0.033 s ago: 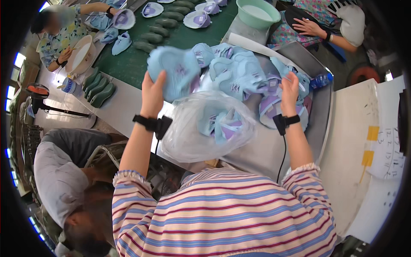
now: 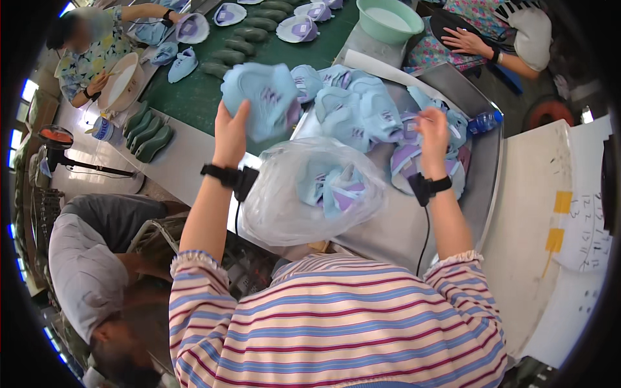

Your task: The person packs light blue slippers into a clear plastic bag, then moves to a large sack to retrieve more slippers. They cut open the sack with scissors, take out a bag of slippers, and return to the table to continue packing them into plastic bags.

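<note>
So the left hand (image 2: 231,132) is lifted up off the bench and is gripping a light blue shoe upper (image 2: 262,103), the kind with a bit of purple trim. The piece is sitting above and to the right of the palm, fingers wrapping round its lower left edge, the rest of it fanning out over the green mat (image 2: 194,97). The forearm is rising almost straight up from the striped sleeve, with a black wrist strap (image 2: 223,174) and a cable hanging off it.

The right hand (image 2: 433,132) is up too, reaching into the pile of blue and purple uppers (image 2: 369,110) heaped on the grey metal tray (image 2: 479,187). Its fingers are curling down onto the pile, but I honestly can't tell whether they're pinching a piece or just touching it. There's the same black strap on that wrist.

Between the two forearms, just in front of the chest, a clear plastic bag (image 2: 284,200) is bulging with a few more blue and purple uppers inside. Neither hand is touching it.

Further out, a mint green bowl (image 2: 388,16) is sitting at the far end, a small water bottle (image 2: 484,121) is lying by the tray's right rim, and other people are working around the table.
</note>
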Demonstrator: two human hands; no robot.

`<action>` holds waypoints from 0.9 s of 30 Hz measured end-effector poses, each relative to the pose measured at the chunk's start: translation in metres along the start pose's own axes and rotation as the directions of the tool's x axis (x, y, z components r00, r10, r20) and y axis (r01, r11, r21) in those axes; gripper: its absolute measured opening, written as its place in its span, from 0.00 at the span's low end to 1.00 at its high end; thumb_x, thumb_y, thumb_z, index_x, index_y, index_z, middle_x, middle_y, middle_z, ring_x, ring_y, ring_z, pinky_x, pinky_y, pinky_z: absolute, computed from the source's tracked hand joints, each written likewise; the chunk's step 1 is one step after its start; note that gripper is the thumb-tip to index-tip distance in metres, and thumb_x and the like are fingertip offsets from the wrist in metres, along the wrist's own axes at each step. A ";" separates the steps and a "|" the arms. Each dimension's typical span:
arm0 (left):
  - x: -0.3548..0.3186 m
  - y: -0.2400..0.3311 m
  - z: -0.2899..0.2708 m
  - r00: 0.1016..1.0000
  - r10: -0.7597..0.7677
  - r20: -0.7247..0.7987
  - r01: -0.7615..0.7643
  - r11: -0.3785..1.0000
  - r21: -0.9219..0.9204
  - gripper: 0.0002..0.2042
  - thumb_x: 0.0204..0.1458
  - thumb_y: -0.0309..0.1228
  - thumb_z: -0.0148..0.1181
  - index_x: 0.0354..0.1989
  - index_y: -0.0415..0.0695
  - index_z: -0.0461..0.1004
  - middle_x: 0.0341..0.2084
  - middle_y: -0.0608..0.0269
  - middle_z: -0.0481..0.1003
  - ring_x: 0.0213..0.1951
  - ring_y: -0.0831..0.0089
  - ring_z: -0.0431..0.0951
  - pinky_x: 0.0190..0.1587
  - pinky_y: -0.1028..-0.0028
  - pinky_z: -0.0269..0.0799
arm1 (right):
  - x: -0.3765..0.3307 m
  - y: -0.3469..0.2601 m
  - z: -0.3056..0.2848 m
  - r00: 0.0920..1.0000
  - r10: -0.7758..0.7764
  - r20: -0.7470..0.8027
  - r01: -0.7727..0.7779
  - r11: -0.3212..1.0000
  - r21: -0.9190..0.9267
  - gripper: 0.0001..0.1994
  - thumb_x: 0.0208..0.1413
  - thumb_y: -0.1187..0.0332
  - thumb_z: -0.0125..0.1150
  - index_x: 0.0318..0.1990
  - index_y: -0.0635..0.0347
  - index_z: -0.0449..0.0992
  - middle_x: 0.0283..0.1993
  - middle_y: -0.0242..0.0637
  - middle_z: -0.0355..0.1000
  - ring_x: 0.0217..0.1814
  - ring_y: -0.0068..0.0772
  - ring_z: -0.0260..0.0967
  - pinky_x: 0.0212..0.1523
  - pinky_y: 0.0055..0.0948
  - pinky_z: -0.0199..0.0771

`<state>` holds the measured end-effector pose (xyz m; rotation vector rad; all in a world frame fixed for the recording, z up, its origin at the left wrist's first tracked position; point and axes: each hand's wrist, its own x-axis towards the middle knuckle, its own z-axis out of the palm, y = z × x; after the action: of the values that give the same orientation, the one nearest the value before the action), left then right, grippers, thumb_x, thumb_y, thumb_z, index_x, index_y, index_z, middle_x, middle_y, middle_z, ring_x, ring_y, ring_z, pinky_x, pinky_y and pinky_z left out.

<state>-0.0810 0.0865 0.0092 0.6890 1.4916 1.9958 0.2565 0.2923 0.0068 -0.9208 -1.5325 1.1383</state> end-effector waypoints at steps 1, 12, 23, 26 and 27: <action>0.010 -0.014 -0.001 0.990 -0.142 0.006 0.142 0.990 -0.020 0.18 0.53 0.25 0.54 0.52 0.34 0.63 0.44 0.56 0.72 0.42 0.69 0.74 0.43 0.69 0.72 | -0.015 -0.022 0.018 0.968 0.032 0.249 -0.058 0.993 0.100 0.12 0.56 0.69 0.54 0.46 0.62 0.68 0.39 0.35 0.68 0.42 0.27 0.69 0.40 0.26 0.71; -0.104 -0.111 0.057 0.477 -0.658 0.583 -0.172 0.581 0.796 0.26 0.49 0.45 0.60 0.48 0.34 0.68 0.33 0.53 0.77 0.36 0.64 0.78 0.40 0.67 0.70 | -0.076 0.033 -0.009 0.377 0.687 0.621 0.561 0.364 -0.743 0.28 0.46 0.52 0.61 0.49 0.66 0.70 0.41 0.50 0.73 0.44 0.49 0.70 0.46 0.40 0.69; -0.120 -0.144 0.109 0.532 -0.773 0.344 0.430 0.597 0.677 0.22 0.48 0.40 0.61 0.45 0.35 0.72 0.35 0.59 0.76 0.33 0.72 0.74 0.35 0.74 0.70 | -0.103 0.043 0.019 0.397 0.659 0.639 0.316 0.556 -0.769 0.40 0.40 0.36 0.60 0.48 0.67 0.69 0.43 0.56 0.72 0.44 0.54 0.71 0.46 0.41 0.70; -0.125 -0.126 0.103 0.490 -0.765 0.418 0.384 0.620 0.684 0.18 0.51 0.37 0.58 0.44 0.35 0.72 0.35 0.63 0.74 0.34 0.76 0.71 0.34 0.75 0.68 | -0.105 0.018 0.022 0.434 0.660 0.613 0.383 0.480 -0.789 0.46 0.36 0.34 0.61 0.53 0.69 0.65 0.49 0.55 0.70 0.54 0.50 0.66 0.50 0.41 0.68; -0.129 -0.129 0.101 0.475 -0.765 0.436 0.586 0.644 0.492 0.14 0.55 0.34 0.55 0.44 0.36 0.71 0.33 0.65 0.73 0.32 0.79 0.69 0.34 0.76 0.66 | -0.112 0.020 0.018 0.449 0.652 0.610 0.305 0.530 -0.791 0.45 0.37 0.37 0.62 0.55 0.68 0.64 0.50 0.55 0.69 0.55 0.49 0.66 0.51 0.39 0.68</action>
<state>0.0965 0.0960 -0.0994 0.6157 1.3212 0.8114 0.2657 0.1886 -0.0432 -1.2265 -3.1744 1.0575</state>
